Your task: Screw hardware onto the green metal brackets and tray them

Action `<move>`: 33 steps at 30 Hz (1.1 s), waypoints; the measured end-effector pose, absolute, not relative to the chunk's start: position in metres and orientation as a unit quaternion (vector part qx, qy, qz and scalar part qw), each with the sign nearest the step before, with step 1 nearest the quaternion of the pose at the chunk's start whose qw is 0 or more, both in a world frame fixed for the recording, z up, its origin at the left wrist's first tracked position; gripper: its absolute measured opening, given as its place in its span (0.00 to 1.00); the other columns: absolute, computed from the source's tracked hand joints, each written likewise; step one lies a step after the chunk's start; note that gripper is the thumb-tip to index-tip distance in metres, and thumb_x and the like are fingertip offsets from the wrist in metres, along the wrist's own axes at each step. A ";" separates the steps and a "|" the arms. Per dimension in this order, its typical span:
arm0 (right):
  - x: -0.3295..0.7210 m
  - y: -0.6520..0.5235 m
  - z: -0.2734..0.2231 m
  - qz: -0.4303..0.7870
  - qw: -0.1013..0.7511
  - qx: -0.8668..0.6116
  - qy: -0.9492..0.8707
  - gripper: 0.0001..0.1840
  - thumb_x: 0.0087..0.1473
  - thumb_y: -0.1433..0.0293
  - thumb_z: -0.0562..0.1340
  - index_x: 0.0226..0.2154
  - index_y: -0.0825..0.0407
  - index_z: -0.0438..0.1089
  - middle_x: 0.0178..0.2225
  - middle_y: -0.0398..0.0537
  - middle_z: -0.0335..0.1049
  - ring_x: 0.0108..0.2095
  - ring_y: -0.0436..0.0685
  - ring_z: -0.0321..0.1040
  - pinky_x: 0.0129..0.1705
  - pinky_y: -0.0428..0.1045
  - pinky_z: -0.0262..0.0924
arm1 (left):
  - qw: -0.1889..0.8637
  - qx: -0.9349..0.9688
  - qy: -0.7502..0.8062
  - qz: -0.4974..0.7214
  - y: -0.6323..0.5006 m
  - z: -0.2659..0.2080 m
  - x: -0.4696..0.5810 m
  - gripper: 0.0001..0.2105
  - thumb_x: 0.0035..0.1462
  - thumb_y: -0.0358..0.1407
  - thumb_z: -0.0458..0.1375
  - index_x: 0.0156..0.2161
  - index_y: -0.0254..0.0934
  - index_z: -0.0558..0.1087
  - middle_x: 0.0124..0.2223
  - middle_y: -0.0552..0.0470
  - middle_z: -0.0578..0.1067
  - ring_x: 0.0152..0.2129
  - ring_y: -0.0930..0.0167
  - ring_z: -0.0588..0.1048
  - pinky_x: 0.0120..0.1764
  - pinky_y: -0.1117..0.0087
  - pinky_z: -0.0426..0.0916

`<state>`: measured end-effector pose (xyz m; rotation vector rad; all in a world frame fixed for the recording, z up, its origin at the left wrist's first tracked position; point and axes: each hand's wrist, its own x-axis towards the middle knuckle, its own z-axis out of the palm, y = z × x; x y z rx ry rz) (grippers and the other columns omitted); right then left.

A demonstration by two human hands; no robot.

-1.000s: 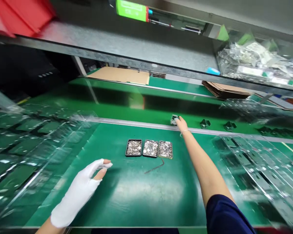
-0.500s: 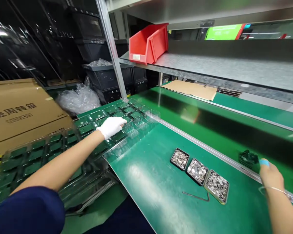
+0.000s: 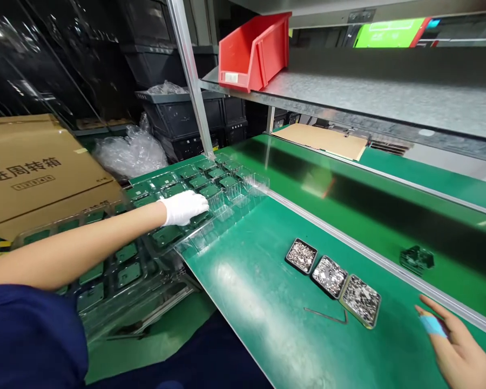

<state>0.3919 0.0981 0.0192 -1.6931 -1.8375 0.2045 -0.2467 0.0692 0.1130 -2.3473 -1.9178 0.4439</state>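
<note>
My left hand (image 3: 185,208), in a white glove, reaches to a clear plastic tray (image 3: 198,243) whose pockets hold several green circuit boards. Its fingers are bent together on a green circuit board (image 3: 201,218) in a near pocket, partly hidden under the hand. My right hand (image 3: 457,337) is bare, with blue tape round a finger; it hovers over the green bench at the right, fingers apart and holding nothing. Beyond it, a small dark green assembly (image 3: 416,260) rests on the green conveyor surface past the metal rail.
Three small trays of metal parts (image 3: 329,275) stand on the bench beside a hex key (image 3: 326,314). A red bin (image 3: 254,51) sits on the shelf above. At the left are a cardboard box (image 3: 40,167), more board trays and black crates (image 3: 186,119).
My right hand has come back from the dark green assembly, towards me, and opened. My left hand has stayed at the tray, its fingers now lower over a board. The view has tilted slightly.
</note>
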 end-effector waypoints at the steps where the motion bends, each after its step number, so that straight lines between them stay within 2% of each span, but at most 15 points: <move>1: 0.383 0.095 0.026 0.097 0.303 -0.641 -0.698 0.23 0.53 0.49 0.53 0.50 0.36 0.64 0.43 0.55 0.74 0.42 0.67 0.72 0.34 0.60 0.67 | 0.044 -0.756 -0.641 0.129 0.065 0.121 -0.248 0.17 0.38 0.29 0.61 0.39 0.35 0.72 0.42 0.43 0.75 0.43 0.57 0.72 0.48 0.59 0.64; 4: 0.347 0.081 0.045 0.124 0.283 -0.624 -0.718 0.20 0.56 0.53 0.54 0.51 0.36 0.62 0.48 0.53 0.70 0.46 0.66 0.71 0.38 0.59 0.68 | -0.034 -0.715 -0.698 -0.031 0.047 0.135 -0.241 0.22 0.44 0.42 0.61 0.46 0.34 0.70 0.45 0.41 0.74 0.43 0.55 0.73 0.47 0.56 0.66; 6: 0.313 0.068 0.053 0.115 0.285 -0.563 -0.767 0.18 0.59 0.58 0.53 0.51 0.38 0.62 0.49 0.52 0.69 0.47 0.64 0.70 0.43 0.59 0.68 | -0.212 -0.689 -0.664 -0.198 0.033 0.129 -0.217 0.27 0.47 0.50 0.58 0.49 0.35 0.69 0.48 0.41 0.74 0.43 0.56 0.73 0.47 0.57 0.67; 8: 0.274 0.052 0.057 0.101 0.288 -0.472 -0.827 0.20 0.60 0.61 0.53 0.55 0.43 0.58 0.51 0.54 0.66 0.50 0.63 0.67 0.49 0.60 0.66 | -0.471 -0.622 -0.543 -0.309 0.020 0.106 -0.177 0.28 0.52 0.56 0.50 0.46 0.34 0.71 0.43 0.41 0.76 0.38 0.58 0.75 0.44 0.58 0.69; 10: 0.233 0.036 0.059 0.107 0.276 -0.356 -0.886 0.29 0.59 0.62 0.55 0.61 0.47 0.49 0.55 0.58 0.61 0.55 0.64 0.61 0.52 0.61 0.63 | -0.699 -0.502 -0.408 -0.305 0.009 0.074 -0.128 0.32 0.51 0.59 0.47 0.46 0.31 0.71 0.39 0.40 0.77 0.30 0.60 0.76 0.39 0.55 0.70; 11: 0.215 0.029 0.059 0.117 0.268 -0.296 -0.909 0.33 0.58 0.62 0.56 0.62 0.48 0.45 0.58 0.60 0.57 0.57 0.65 0.58 0.54 0.61 0.61 | -0.769 -0.451 -0.356 -0.278 0.003 0.058 -0.104 0.31 0.52 0.58 0.48 0.45 0.32 0.71 0.37 0.41 0.77 0.28 0.62 0.76 0.39 0.55 0.70; 13: 0.188 0.017 0.057 0.148 0.266 -0.194 -0.933 0.36 0.58 0.60 0.57 0.63 0.48 0.41 0.60 0.62 0.52 0.59 0.65 0.53 0.55 0.61 0.59 | -0.836 -0.387 -0.310 -0.233 -0.006 0.029 -0.063 0.28 0.53 0.57 0.46 0.41 0.34 0.72 0.33 0.45 0.77 0.27 0.64 0.76 0.36 0.59 0.70; 17: 0.174 0.006 0.047 0.234 0.296 -0.205 -0.903 0.35 0.56 0.59 0.60 0.61 0.48 0.46 0.51 0.59 0.59 0.51 0.61 0.61 0.50 0.56 0.64 | -0.785 -0.469 -0.350 -0.204 0.000 0.006 -0.028 0.27 0.56 0.57 0.44 0.35 0.34 0.71 0.28 0.48 0.74 0.24 0.67 0.73 0.29 0.65 0.69; 20: 0.182 0.005 0.031 0.267 0.297 -0.288 -0.870 0.34 0.53 0.61 0.63 0.58 0.50 0.51 0.48 0.57 0.60 0.48 0.61 0.63 0.48 0.57 0.65 | -0.660 -0.570 -0.420 -0.252 0.033 0.017 -0.030 0.21 0.58 0.51 0.48 0.34 0.34 0.70 0.28 0.50 0.73 0.23 0.71 0.71 0.30 0.70 0.68; 21: 0.184 0.006 0.025 0.264 0.289 -0.318 -0.864 0.33 0.53 0.64 0.62 0.58 0.50 0.52 0.48 0.58 0.60 0.48 0.61 0.62 0.49 0.57 0.64 | -0.558 -0.637 -0.461 -0.265 0.048 0.022 -0.032 0.18 0.60 0.48 0.47 0.34 0.34 0.70 0.29 0.51 0.73 0.24 0.72 0.71 0.32 0.71 0.67; 23: 0.182 0.007 0.013 0.237 0.261 -0.372 -0.859 0.31 0.53 0.72 0.60 0.58 0.53 0.52 0.48 0.59 0.59 0.50 0.62 0.60 0.51 0.59 0.62 | -0.294 -0.774 -0.523 -0.202 0.079 0.031 -0.030 0.16 0.62 0.41 0.44 0.34 0.35 0.71 0.32 0.50 0.74 0.30 0.71 0.72 0.37 0.70 0.67; 24: 0.180 0.008 0.009 0.221 0.243 -0.394 -0.859 0.32 0.52 0.75 0.58 0.59 0.55 0.52 0.49 0.61 0.59 0.50 0.63 0.59 0.52 0.60 0.61 | -0.238 -0.792 -0.531 -0.183 0.094 0.034 -0.027 0.14 0.61 0.39 0.46 0.35 0.35 0.72 0.35 0.49 0.75 0.34 0.69 0.73 0.40 0.69 0.66; 27: 0.175 0.006 0.007 0.194 0.181 -0.426 -0.865 0.37 0.48 0.77 0.56 0.61 0.57 0.48 0.53 0.63 0.57 0.54 0.65 0.56 0.56 0.64 0.55 | -0.189 -0.820 -0.523 -0.134 0.128 0.033 -0.013 0.10 0.57 0.35 0.50 0.34 0.36 0.74 0.38 0.48 0.75 0.38 0.66 0.72 0.42 0.68 0.65; 30: 0.177 0.001 0.019 0.204 0.122 -0.416 -0.878 0.45 0.46 0.75 0.57 0.65 0.54 0.38 0.63 0.61 0.46 0.61 0.67 0.46 0.61 0.69 0.44 | -0.169 -0.837 -0.513 -0.092 0.145 0.025 0.001 0.09 0.54 0.33 0.53 0.28 0.35 0.74 0.33 0.46 0.75 0.35 0.65 0.74 0.39 0.68 0.66; 33: 0.186 -0.002 0.031 0.215 0.110 -0.403 -0.883 0.45 0.48 0.73 0.57 0.65 0.51 0.36 0.66 0.58 0.38 0.64 0.65 0.40 0.62 0.69 0.38 | -0.158 -0.842 -0.511 -0.070 0.150 0.018 0.006 0.09 0.52 0.32 0.53 0.26 0.33 0.73 0.30 0.44 0.74 0.32 0.65 0.74 0.37 0.67 0.66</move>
